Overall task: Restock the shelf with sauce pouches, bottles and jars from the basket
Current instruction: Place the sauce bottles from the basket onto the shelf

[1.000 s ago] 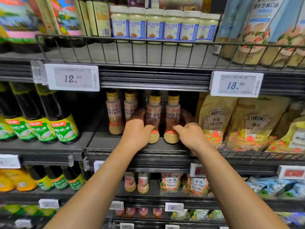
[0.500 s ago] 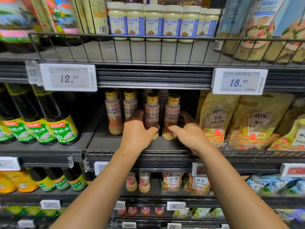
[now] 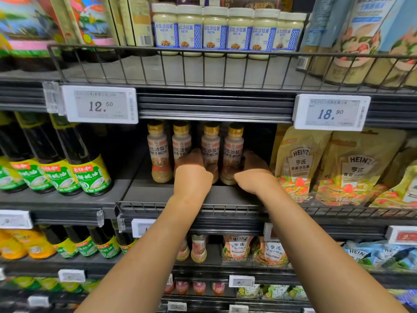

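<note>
I have both hands reaching into the middle shelf (image 3: 158,195). My left hand (image 3: 193,179) curls its grip round the third dressing bottle (image 3: 211,150); my right hand (image 3: 253,177) wraps the fourth bottle (image 3: 233,152) from the right. Both bottles stand upright, gold caps up, labels facing me, in a row with two more bottles (image 3: 158,152) to the left. Heinz pouches (image 3: 300,161) stand just beside, on the right.
</note>
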`<action>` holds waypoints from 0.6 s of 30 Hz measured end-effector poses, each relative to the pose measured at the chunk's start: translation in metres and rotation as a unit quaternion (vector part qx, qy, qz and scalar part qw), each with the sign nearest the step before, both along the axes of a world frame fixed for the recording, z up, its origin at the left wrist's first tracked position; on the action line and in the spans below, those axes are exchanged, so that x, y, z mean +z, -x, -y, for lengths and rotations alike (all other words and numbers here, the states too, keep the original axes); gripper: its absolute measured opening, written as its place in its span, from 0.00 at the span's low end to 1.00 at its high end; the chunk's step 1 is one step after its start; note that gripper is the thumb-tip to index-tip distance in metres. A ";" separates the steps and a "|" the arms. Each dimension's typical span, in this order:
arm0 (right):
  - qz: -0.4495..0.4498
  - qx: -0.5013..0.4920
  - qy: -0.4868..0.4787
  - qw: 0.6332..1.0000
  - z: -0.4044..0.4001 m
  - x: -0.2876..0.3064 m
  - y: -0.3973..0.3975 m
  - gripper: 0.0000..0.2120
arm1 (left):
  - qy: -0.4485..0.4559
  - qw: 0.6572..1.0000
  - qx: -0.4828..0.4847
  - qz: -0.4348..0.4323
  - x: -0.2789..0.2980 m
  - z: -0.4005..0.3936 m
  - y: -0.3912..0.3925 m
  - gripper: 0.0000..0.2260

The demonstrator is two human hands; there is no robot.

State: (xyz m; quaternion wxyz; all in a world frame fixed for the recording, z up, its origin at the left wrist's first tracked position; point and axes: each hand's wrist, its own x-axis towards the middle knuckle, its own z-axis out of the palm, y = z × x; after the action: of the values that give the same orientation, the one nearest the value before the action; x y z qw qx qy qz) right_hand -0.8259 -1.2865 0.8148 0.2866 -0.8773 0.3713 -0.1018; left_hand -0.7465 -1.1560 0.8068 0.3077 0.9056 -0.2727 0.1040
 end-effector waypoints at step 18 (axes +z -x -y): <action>0.121 -0.016 -0.138 0.983 -0.011 -0.018 -0.003 0.59 | 0.224 0.950 -0.040 -0.214 0.004 -0.084 -0.063 0.46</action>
State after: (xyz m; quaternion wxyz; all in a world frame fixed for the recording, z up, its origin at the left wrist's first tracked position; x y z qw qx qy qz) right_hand -0.8228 -1.2758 0.7966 0.4458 -0.8044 0.3585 -0.1600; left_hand -0.6838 -1.0724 0.8104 0.5574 0.8030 -0.2058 -0.0458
